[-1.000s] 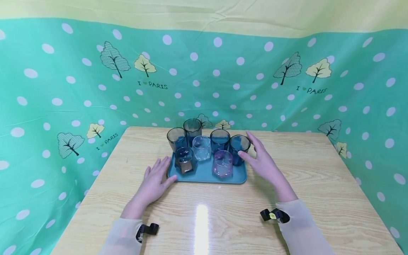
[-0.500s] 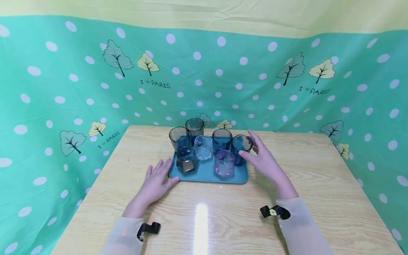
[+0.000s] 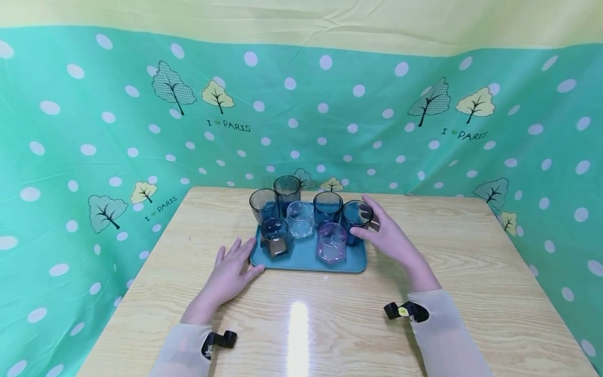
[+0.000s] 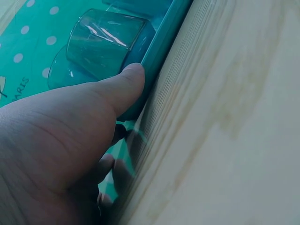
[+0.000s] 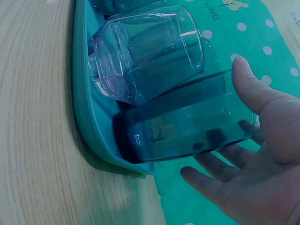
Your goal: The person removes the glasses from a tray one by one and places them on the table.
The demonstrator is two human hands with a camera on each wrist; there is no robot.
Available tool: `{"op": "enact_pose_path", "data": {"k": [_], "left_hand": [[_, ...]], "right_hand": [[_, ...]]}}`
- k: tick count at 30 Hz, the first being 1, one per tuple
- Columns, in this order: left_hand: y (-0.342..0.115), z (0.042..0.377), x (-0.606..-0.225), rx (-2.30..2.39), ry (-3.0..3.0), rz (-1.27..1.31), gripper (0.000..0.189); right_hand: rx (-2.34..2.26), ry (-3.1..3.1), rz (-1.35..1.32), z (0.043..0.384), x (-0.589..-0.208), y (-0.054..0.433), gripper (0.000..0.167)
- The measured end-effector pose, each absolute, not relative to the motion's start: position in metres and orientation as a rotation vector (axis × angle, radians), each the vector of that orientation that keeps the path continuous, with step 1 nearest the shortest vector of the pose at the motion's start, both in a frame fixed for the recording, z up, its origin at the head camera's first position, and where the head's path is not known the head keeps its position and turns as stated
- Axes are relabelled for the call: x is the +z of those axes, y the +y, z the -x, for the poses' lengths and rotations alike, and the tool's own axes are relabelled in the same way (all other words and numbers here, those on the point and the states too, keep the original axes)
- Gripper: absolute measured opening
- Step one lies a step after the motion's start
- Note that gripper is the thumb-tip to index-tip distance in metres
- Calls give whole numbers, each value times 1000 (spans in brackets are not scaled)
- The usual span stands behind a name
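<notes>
A blue tray [image 3: 301,262] bears several tumblers on the wooden table. My right hand [image 3: 388,238] is round the tall dark blue glass [image 3: 354,235] at the tray's right end, thumb in front and fingers on the far side. In the right wrist view this glass [image 5: 183,126] stands on the tray, with the thumb [image 5: 248,79] at its rim. At the tray's left front corner rests my left hand [image 3: 231,275], fingers spread, holding nothing. Its thumb [image 4: 131,77] touches the tray's rim in the left wrist view. A short purple-tinted glass [image 3: 331,246] stands beside the tall blue one.
On the tray also stand a short dark glass [image 3: 275,241], a short clear glass [image 3: 300,222], and more tall glasses, one grey [image 3: 264,204], one at the back [image 3: 286,188] and one blue [image 3: 327,207]. A green dotted cloth [image 3: 301,104] hangs behind the table.
The head view has shifted slightly. My right thumb and index finger have moved a little about the tall blue glass. The left hand, tray and glasses stay in place.
</notes>
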State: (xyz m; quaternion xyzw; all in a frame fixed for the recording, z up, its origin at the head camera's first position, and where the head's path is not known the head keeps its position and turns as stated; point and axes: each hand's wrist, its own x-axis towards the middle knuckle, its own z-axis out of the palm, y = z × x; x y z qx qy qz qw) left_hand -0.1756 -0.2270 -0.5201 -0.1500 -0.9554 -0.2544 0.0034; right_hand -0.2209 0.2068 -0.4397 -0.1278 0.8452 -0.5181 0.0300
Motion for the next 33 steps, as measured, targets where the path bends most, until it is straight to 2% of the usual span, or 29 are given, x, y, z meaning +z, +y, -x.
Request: {"op": "enact_pose_path", "data": {"k": [33], "left_hand": [[-227, 174, -523, -835, -3000, 461, 86]], "right_hand": [[-1712, 2562, 293, 224, -449, 202, 94]]}}
